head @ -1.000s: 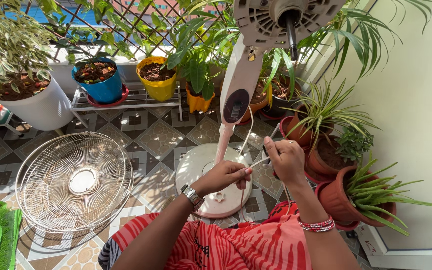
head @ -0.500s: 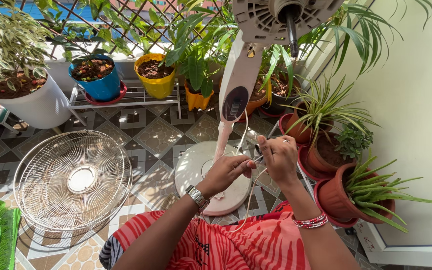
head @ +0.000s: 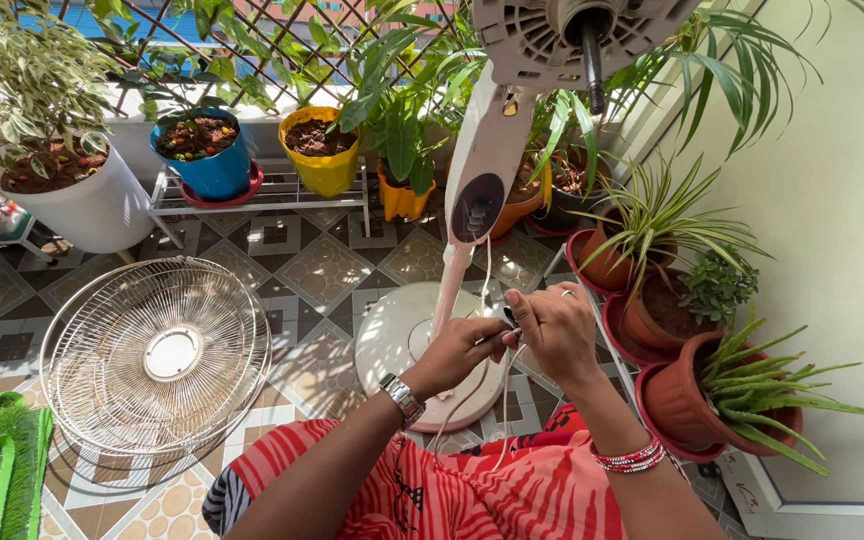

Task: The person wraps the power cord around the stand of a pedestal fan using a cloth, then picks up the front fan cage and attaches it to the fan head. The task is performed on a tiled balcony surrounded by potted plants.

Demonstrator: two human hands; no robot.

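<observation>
Both hands meet above the round white base point(head: 392, 345) of the pedestal fan. The left hand point(head: 464, 347) pinches the thin white power cord point(head: 504, 400) between thumb and fingertips; the right hand point(head: 552, 325) is curled narrowly around the cord's dark plug end. Half a second ago the hands were slightly apart; now they touch. The cord hangs in loose loops over the red striped lap, above the tiled floor point(head: 322, 270).

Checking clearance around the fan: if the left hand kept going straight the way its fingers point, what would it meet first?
The left hand points toward the right hand, already touching it around the white cord. It would likely press into that hand first.
</observation>
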